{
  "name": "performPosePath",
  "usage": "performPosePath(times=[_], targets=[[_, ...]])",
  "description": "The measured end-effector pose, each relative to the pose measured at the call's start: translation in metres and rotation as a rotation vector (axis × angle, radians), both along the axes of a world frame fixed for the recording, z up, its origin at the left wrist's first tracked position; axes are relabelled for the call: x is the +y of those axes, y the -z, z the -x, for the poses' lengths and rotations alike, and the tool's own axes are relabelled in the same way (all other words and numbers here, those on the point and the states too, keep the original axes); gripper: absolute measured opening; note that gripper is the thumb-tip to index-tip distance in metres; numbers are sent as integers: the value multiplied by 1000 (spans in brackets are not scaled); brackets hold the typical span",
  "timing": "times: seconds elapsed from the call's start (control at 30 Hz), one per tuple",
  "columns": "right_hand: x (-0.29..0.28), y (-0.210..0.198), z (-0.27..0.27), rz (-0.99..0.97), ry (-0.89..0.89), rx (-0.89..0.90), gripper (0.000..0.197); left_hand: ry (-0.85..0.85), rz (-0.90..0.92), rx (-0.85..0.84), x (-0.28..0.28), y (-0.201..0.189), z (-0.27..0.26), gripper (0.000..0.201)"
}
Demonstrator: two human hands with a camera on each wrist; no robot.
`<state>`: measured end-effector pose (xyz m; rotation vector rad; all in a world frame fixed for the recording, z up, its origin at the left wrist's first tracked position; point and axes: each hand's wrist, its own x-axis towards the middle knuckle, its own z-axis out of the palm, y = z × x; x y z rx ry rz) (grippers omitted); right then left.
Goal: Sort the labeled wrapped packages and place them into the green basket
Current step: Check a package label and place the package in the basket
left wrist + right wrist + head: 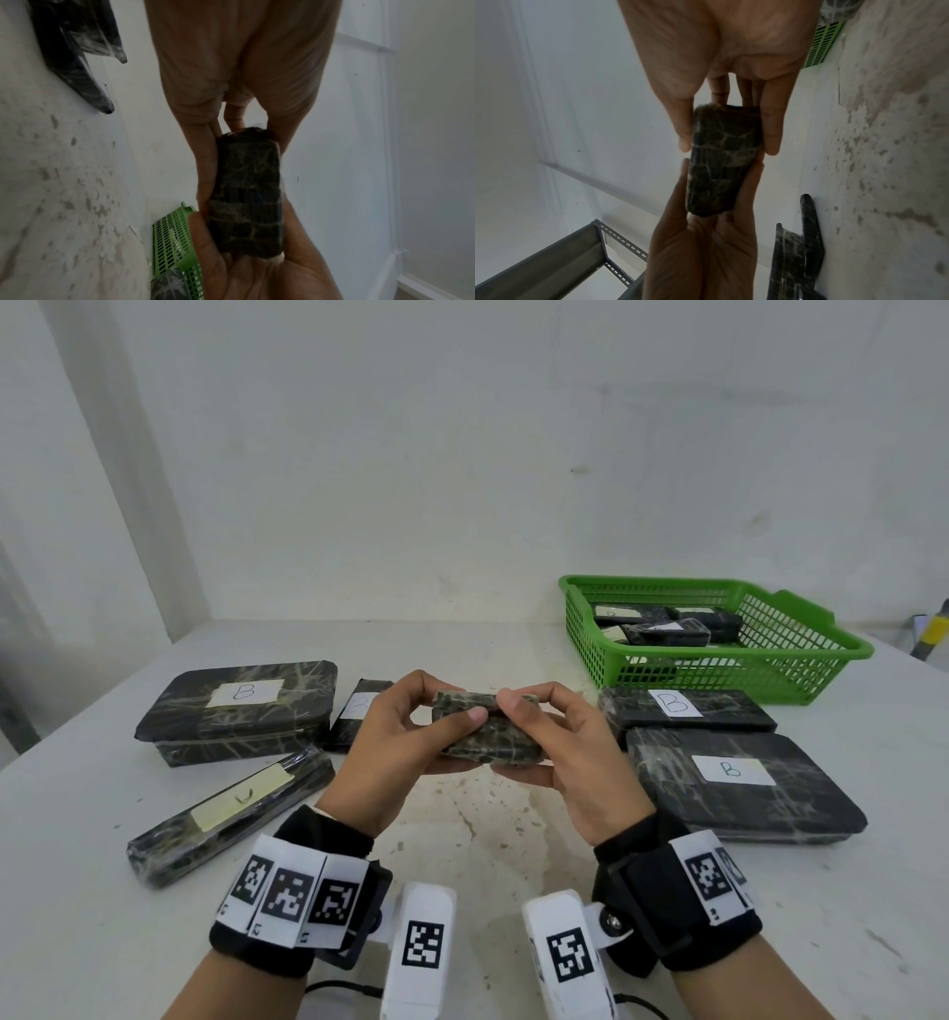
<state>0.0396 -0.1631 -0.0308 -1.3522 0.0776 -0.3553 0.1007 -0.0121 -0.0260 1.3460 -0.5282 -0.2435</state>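
Holding: left hand [390, 742] and right hand [560, 747] both pinch one small wrapped package [488, 731] above table [462, 824] centre.
Room: bare tabletop beneath; B-labelled packages [241, 711] flank at 9 and 3 o'clock.
Green basket [801, 654]: 2 o'clock, several wrapped packages [667, 629] inside.

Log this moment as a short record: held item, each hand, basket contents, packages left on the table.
held item: small wrapped package, label not visible
left hand: grips its left end
right hand: grips its right end
green basket: holds several wrapped packages, exact count unclear
table: five wrapped packages lying around the hands, three clearly marked B
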Motion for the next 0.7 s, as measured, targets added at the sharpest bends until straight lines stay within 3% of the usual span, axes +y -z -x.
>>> performPosePath(times=[0.13,0.33,0.43,0.5,0.7], targets=[[-2,1,0,-8,47,-35,24,51,31,8,1,0,0,34],[-3,2,-2,-10,19,-22,26,11,47,-22,-2,3,0,16],[-4,2,-1,8,-33,-5,33,-13,64,15,-1,3,-3,32],[-4,1,-1,25,2,-18,28,11,73,46,0,1,-3,39],[-7,2,-3,7,27,-15,23,90,118,55,1,1,-3,45]])
